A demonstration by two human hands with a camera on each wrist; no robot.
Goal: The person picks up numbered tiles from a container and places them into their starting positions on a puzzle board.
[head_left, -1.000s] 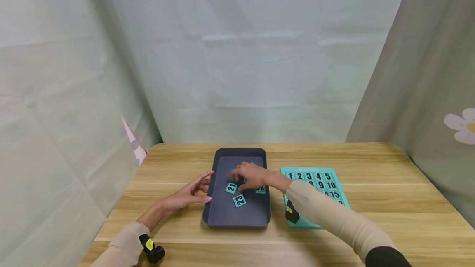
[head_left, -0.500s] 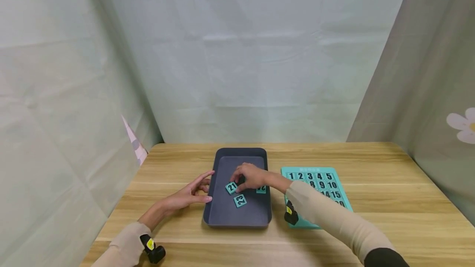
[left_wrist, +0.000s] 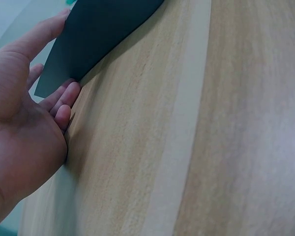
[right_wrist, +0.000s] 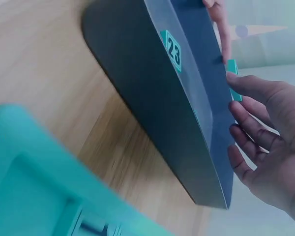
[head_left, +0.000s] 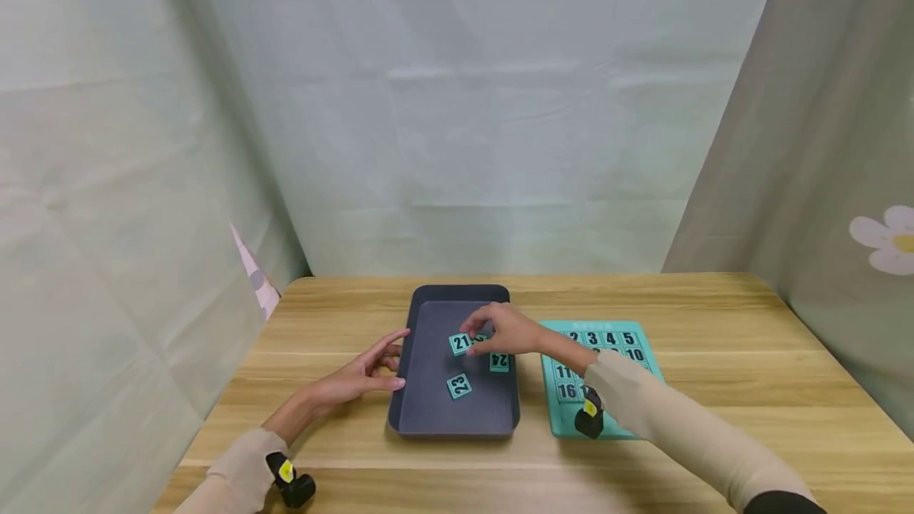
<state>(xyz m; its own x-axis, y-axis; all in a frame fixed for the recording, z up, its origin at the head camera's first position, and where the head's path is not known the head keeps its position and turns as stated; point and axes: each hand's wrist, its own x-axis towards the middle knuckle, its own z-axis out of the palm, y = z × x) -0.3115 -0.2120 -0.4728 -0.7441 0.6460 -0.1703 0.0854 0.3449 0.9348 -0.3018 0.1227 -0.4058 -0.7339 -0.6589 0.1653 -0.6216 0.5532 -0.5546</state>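
My right hand [head_left: 510, 329] pinches a teal number tile marked 21 [head_left: 459, 344] between thumb and fingers, above the dark tray [head_left: 453, 428]. In the right wrist view the pinched tile [right_wrist: 232, 68] shows beyond the thumb, at the tray's far side. Inside the tray lie the tile 23 [head_left: 459, 386] and the tile 24 [head_left: 499, 364], which appears upside down. Another tile [head_left: 481, 338] is partly hidden behind the right hand. My left hand [head_left: 353, 377] touches the tray's left side with thumb and index finger extended; its other fingers bend loosely by the wall [left_wrist: 96, 37].
Right of the tray lies a teal number board [head_left: 564, 421] with rows of numbered tiles, partly covered by the right forearm. Both rest on a wooden table [head_left: 343, 458]. Fabric curtains [head_left: 464, 141] stand behind and at the sides.
The right hand has taken hold of tile 21 and moved it up and to the right. Tile 24 shows more fully now. The left hand stays at the tray.
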